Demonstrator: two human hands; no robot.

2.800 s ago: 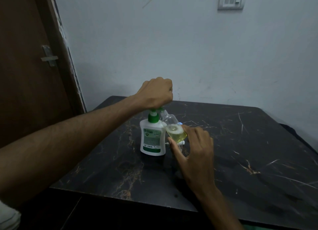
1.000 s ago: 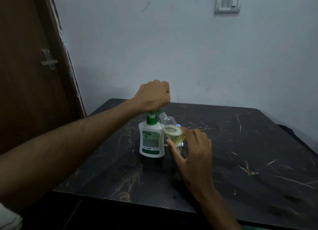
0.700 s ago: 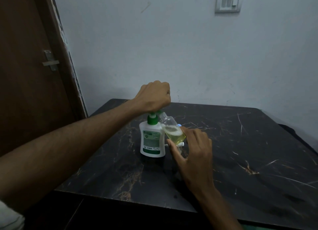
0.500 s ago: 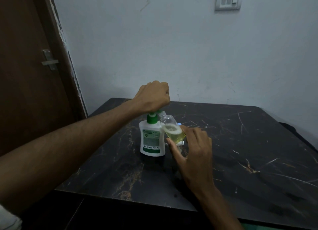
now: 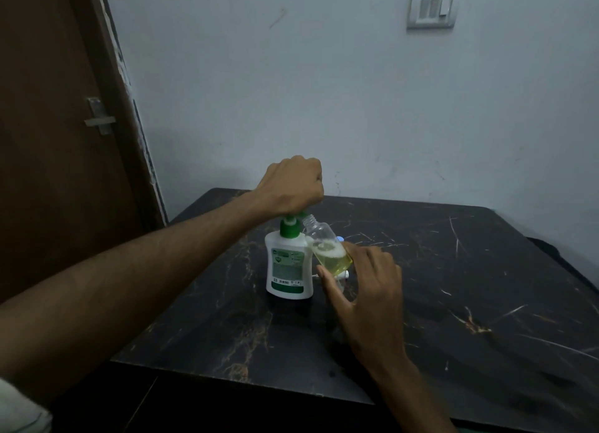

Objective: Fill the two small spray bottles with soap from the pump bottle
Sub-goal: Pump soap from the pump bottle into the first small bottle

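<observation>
On veined black marble table (image 5: 421,303), clear spray bottle (image 5: 327,249)

Left hand (image 5: 293,186) presses pump bottle (image 5: 288,267); right hand (image 5: 366,290) tilts spray bottle (image 5: 327,249).

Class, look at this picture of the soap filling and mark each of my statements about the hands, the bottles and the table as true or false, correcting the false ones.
1. The left hand sits on top of the pump bottle. True.
2. The small bottle in the right hand stands upright. False: it is tilted, neck toward the pump.
3. The small bottle holds yellowish liquid. True.
4. The small bottle has its spray cap on. False: its threaded neck is bare.
5. The table is white. False: it is dark with pale veins.
</observation>
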